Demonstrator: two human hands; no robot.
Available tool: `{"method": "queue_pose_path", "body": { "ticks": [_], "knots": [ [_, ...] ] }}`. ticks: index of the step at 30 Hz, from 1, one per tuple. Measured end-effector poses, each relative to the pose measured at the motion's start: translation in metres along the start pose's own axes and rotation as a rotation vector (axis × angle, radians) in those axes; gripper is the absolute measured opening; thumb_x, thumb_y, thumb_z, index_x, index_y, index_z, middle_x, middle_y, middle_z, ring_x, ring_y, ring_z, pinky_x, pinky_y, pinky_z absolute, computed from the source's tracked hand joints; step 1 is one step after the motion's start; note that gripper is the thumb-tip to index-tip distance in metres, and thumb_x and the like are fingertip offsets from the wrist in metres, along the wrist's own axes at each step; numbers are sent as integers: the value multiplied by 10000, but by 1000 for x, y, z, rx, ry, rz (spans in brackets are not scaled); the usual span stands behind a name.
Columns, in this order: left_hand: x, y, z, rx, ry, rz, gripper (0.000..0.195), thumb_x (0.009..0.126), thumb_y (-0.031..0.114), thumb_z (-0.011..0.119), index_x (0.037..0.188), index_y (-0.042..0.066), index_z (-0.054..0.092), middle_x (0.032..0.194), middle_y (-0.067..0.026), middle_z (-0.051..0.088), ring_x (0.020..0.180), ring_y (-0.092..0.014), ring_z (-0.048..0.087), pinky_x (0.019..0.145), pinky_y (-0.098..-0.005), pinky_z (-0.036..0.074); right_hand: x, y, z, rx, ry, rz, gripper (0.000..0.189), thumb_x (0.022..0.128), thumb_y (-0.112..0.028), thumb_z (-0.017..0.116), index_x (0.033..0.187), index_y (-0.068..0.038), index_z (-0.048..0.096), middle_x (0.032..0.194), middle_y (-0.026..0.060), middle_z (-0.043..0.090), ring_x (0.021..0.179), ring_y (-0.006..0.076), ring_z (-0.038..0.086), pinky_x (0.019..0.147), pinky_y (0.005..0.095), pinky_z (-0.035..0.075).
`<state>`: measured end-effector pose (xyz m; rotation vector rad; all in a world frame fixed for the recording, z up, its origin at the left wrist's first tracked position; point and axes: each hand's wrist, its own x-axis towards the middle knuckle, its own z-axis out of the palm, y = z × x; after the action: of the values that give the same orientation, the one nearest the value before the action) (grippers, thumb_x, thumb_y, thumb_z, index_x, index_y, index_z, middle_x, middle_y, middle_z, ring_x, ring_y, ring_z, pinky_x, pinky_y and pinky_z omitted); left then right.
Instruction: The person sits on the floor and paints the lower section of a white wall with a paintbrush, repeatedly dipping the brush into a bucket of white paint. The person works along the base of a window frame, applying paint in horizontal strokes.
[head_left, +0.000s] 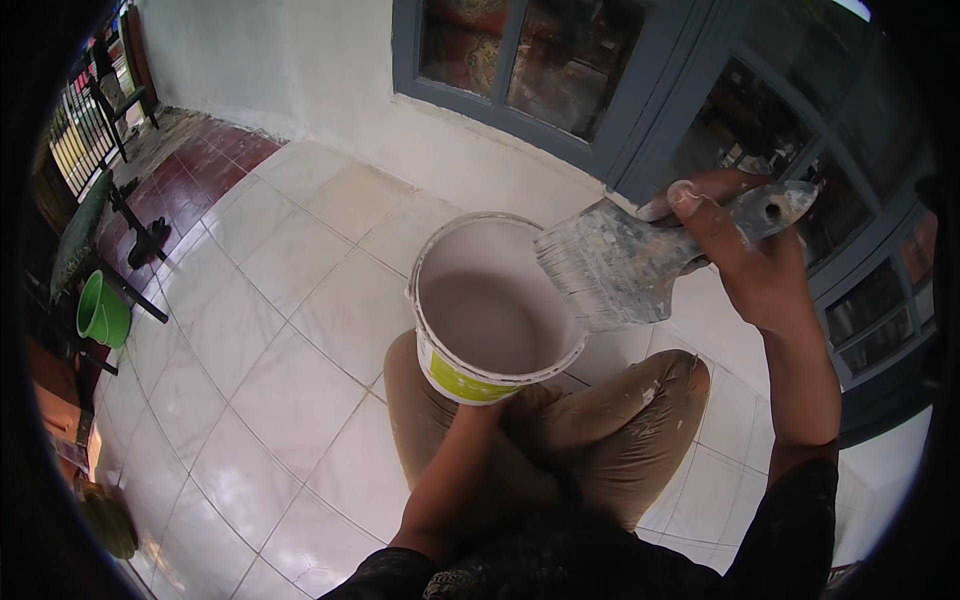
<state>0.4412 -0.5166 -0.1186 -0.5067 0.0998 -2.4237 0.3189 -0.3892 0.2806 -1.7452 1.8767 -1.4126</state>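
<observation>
My right hand (739, 232) grips the handle of a wide, paint-crusted paintbrush (615, 262). The brush is held above the right rim of a white plastic paint bucket (427, 337), its bristles pointing left and coated with pale paint. Inside the bucket is pale greyish paint (484, 322). My left forearm reaches to the underside of the bucket; of my left hand (532, 401) only a part shows below it, the rest being hidden by the bucket. The bucket is tilted a little, its mouth facing me, over my crossed legs in brown trousers with paint spots.
Ahead stands a pale wall (337, 90) with grey-blue framed glass windows (517, 127) and more glass panes at right. White floor tiles (315, 330) surround me. At far left are a green bucket (103, 311), a chair, dark footwear (148, 244), and a person's legs farther back.
</observation>
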Motion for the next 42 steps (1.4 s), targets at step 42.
{"method": "queue_pose_path", "body": {
  "ticks": [42],
  "knots": [
    [-11,22,-96,-213,283,-14,591,1138,523,475,1571,122,459,1567,-112,527,1454,-294,493,1190,-481,431,95,137,139,-147,-949,-53,259,904,-177,774,968,71,736,787,222,728,753,368,765,736,434,597]
  ]
}}
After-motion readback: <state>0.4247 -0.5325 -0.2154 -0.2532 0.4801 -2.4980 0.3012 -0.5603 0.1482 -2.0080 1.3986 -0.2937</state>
